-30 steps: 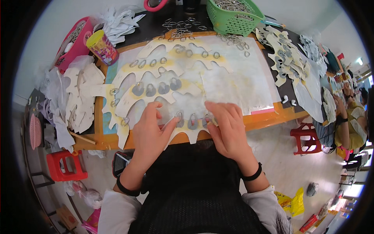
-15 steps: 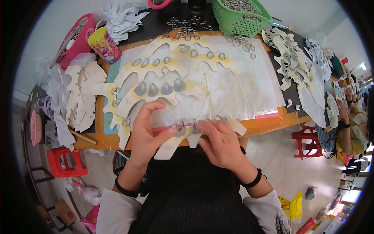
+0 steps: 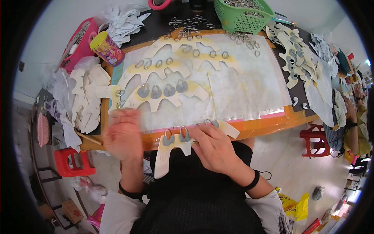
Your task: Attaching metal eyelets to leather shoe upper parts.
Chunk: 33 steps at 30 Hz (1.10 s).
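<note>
My right hand (image 3: 216, 148) pinches a cream cut-out piece with a notched edge (image 3: 163, 160) at the table's front edge. Metal rings stand along that piece, held by small grey flaps (image 3: 168, 140); my fingers hide its middle. My left hand (image 3: 124, 134) is off the piece, to its left, and motion smears its fingers. Close to it lies another cream piece with rings (image 3: 111, 91), partly covered by the hand. Farther in on the white sheet (image 3: 249, 85) is a cream piece with several grey flaps folded at its rings (image 3: 169, 90). Beyond it lie yellow-stained pieces with upright rings (image 3: 159, 63).
Loose metal rings (image 3: 189, 30) lie at the back, beside a green basket (image 3: 249, 19) of rings. Pink basket (image 3: 80, 43), yellow-lidded tub (image 3: 107, 50) and stacked cream pieces (image 3: 90, 101) occupy the left. Finished-looking pieces with grey flaps (image 3: 292, 54) are piled right. Red stools (image 3: 72, 162) stand below.
My left hand has let go of the cream piece and moved left. The piece's left end has swung down toward me, while my right hand keeps hold of it.
</note>
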Motion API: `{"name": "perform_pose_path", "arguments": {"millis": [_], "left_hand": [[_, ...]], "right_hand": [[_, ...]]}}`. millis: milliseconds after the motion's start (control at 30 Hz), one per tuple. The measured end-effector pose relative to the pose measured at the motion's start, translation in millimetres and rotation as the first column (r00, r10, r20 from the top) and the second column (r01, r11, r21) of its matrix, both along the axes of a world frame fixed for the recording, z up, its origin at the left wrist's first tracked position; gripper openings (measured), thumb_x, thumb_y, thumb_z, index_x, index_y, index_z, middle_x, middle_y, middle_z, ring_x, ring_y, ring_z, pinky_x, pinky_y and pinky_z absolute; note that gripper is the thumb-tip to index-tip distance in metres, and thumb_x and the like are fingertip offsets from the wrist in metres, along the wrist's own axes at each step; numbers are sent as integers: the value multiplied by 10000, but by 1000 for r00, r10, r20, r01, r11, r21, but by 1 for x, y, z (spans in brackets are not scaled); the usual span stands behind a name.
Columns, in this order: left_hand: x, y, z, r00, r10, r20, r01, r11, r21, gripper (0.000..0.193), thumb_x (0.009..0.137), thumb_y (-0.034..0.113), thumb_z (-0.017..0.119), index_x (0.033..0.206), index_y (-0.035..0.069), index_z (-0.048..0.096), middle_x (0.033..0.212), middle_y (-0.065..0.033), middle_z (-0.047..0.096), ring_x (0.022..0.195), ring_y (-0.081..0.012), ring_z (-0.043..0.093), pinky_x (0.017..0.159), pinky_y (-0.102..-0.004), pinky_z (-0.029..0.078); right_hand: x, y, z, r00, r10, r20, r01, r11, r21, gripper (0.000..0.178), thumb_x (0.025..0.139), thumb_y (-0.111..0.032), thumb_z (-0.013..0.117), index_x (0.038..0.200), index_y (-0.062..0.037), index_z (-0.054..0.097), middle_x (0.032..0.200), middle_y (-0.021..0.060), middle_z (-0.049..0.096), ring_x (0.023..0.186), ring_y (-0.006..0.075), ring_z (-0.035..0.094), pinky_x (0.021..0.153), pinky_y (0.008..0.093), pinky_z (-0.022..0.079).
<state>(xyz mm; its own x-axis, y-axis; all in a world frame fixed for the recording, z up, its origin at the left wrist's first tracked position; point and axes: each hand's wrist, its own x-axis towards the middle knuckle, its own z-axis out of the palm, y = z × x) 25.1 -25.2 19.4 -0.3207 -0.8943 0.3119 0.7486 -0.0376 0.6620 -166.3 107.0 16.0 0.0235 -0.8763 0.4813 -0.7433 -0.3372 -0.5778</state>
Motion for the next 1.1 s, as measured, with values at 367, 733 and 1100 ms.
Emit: {"name": "perform_pose_path", "arguments": {"millis": [367,733,1100], "left_hand": [[-31,34,11,335,496,801,457,657,-599,448,724,63,701,1107,53,469,1072,-66,622,1163,-305,479,1081,-554,90],[-42,35,-3,400,553,730,371,631,-681,459,738,21,665,1135,50,436,1067,-51,617,1134,-297,494,1086,-551,112],[-29,37,13,437,299,849,379,795,-475,430,749,-19,626,1156,43,502,1043,-103,565,926,-277,546,1002,-453,330]], "right_hand": [[-5,6,4,998,-60,30,60,998,-13,375,792,15,571,1163,17,513,1036,136,607,904,297,587,780,381,479],[-14,3,18,898,-355,260,383,922,-64,327,764,81,602,1078,9,548,1030,152,631,715,237,626,646,309,500],[2,-11,35,958,-219,185,177,959,221,138,748,-4,652,879,-28,614,732,100,551,607,264,565,518,326,445]]}}
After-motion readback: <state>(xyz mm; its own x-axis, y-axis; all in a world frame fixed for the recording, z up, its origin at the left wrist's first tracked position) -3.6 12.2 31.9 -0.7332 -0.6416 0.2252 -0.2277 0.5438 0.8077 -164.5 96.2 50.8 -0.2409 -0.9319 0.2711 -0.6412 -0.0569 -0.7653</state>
